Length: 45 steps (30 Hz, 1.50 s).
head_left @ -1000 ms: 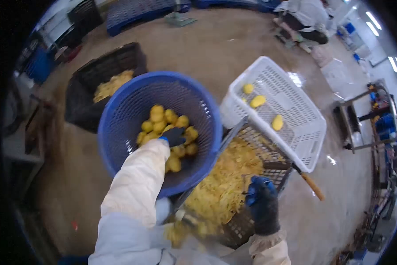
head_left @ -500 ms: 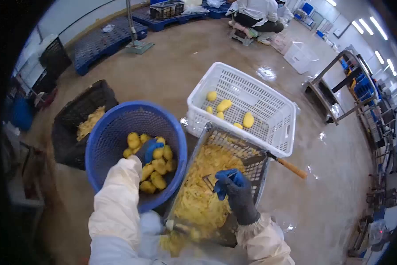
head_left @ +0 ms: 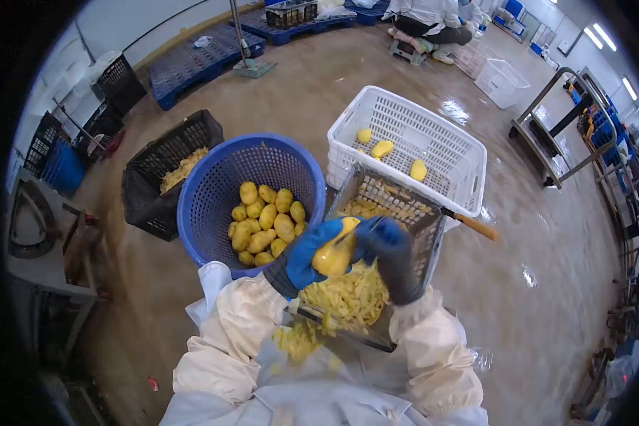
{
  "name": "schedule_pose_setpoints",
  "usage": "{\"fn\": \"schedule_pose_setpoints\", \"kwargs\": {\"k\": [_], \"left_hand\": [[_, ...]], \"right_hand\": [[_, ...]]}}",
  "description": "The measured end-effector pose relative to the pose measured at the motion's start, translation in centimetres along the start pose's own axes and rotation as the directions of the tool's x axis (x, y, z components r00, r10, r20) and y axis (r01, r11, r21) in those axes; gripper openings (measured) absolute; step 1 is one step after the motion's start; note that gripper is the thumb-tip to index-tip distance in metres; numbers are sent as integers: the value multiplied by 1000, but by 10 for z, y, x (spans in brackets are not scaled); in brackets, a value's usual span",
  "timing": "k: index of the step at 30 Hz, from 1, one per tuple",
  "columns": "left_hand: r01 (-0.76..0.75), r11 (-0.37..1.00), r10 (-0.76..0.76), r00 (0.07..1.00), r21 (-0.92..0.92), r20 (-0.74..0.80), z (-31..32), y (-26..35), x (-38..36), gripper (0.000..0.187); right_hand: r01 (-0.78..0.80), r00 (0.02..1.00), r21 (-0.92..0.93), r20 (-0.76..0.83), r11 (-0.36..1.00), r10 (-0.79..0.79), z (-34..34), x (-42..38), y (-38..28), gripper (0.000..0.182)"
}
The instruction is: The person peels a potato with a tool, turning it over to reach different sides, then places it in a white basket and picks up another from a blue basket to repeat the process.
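My left hand (head_left: pixel 310 253), in a blue glove, grips a potato (head_left: pixel 333 257) over the crate of peelings (head_left: pixel 351 295). Part of its surface is pale yellow and bare of skin. Against the potato, my gloved right hand (head_left: pixel 388 245) holds a peeler (head_left: pixel 345 238), smeared by motion. Unpeeled potatoes (head_left: pixel 264 219) lie in the blue round basket (head_left: pixel 195 231) to the left. Beyond the peelings crate stands a white crate (head_left: pixel 475 192) with a few peeled potatoes (head_left: pixel 382 148) on its floor.
A wooden-handled knife (head_left: pixel 479 226) rests across the peelings crate's right rim. At left is a black crate (head_left: pixel 143 186) with more peelings. Farther off are blue pallets (head_left: pixel 191 65), a squeegee (head_left: pixel 254 69), a metal trolley (head_left: pixel 557 128) and a seated co-worker (head_left: pixel 429 18).
My left hand has come out of the blue basket with a potato, moving right to above the peelings. My right hand has brought the peeler up against it. The view has shifted.
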<state>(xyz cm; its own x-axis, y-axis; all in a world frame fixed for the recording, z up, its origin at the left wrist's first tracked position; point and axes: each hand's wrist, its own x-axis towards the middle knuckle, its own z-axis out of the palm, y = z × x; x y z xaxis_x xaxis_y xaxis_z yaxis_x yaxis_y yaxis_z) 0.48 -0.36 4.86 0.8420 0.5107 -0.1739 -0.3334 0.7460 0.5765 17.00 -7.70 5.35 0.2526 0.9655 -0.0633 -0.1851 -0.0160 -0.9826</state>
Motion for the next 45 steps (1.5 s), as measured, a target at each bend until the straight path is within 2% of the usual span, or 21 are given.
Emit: {"fn": "schedule_pose_setpoints", "kwargs": {"k": [2, 3, 8, 10, 11, 12, 14, 15, 16, 19, 22, 24, 26, 30, 32, 34, 36, 38, 40, 43, 45], "left_hand": [[88, 996, -88, 996, 20, -9, -6, -6, 1, 44], [110, 994, -113, 970, 26, 214, -12, -5, 3, 49], [85, 963, -52, 990, -255, 133, -41, -7, 17, 55], [-121, 975, 140, 986, 187, -93, -71, -26, 22, 54], [-209, 825, 221, 974, 524, 40, -11, 5, -10, 53], [-201, 830, 214, 976, 520, 37, -16, 0, -7, 53], [152, 986, -156, 986, -71, -54, -34, -13, 4, 53], [197, 978, -182, 964, -65, 193, -41, -15, 10, 51], [204, 977, -189, 962, -60, 195, -39, -12, 11, 51], [81, 962, -56, 993, -259, 100, -42, -13, 19, 51], [-17, 992, 16, 1000, -126, -6, -48, -15, 23, 50], [53, 994, -53, 999, -99, 8, -43, -16, 19, 49], [160, 986, -159, 987, -50, 28, -32, -17, 12, 48], [179, 970, -181, 983, -163, 3, -32, -16, 16, 45], [33, 929, -39, 999, -368, -8, -29, -17, 21, 40], [-24, 993, 44, 983, -117, 178, -52, -15, 19, 39], [24, 983, -6, 995, -182, 102, -32, -11, 19, 40], [98, 989, -93, 994, -111, 52, -39, -16, 14, 41], [244, 957, -189, 934, -157, 303, -34, -20, 16, 43], [147, 948, -127, 988, -284, 90, -31, -14, 17, 45], [-57, 998, 56, 998, -16, -10, -46, -17, 20, 46]], "right_hand": [[125, 933, 63, -347, 990, -95, -31, 26, 3, 14], [155, 932, 87, -342, 984, -116, -61, 36, 14, 14], [6, 1000, -78, 9, 997, -5, 11, -7, 8, 14], [270, 952, -306, 229, 913, -204, 28, -11, 21, 15], [65, 992, -172, 118, 983, -45, 24, -8, 11, 15], [-132, 991, -17, 30, 991, 132, 14, 1, -3, 15], [10, 965, -42, -262, 999, -21, -19, 32, 11, 16], [85, 951, -48, -296, 995, -95, -39, 37, 15, 15], [208, 926, -61, -309, 976, -217, -50, 45, 28, 16], [37, 994, 4, -106, 999, -36, -13, 11, 7, 16], [246, 964, -315, 179, 917, -197, 25, -14, 27, 11], [-111, 994, -65, 17, 992, 112, 12, -2, 8, 13], [3, 963, -44, -269, 999, -15, -24, 27, 12, 10], [79, 963, 171, -268, 982, -30, -36, 28, 5, 11], [-15, 997, 54, -71, 998, 19, -2, 3, 9, 11], [102, 982, -139, 171, 985, -78, 27, -16, 16, 11], [149, 973, -245, 211, 958, -98, 22, -9, 17, 11], [-22, 992, 83, -119, 996, 31, -5, 13, 6, 11], [117, 940, 77, -330, 990, -85, -56, 42, 36, 10], [137, 970, 155, -222, 978, -101, -21, 19, 13, 12], [47, 999, 38, 7, 998, -47, 7, -2, 22, 17]]}}
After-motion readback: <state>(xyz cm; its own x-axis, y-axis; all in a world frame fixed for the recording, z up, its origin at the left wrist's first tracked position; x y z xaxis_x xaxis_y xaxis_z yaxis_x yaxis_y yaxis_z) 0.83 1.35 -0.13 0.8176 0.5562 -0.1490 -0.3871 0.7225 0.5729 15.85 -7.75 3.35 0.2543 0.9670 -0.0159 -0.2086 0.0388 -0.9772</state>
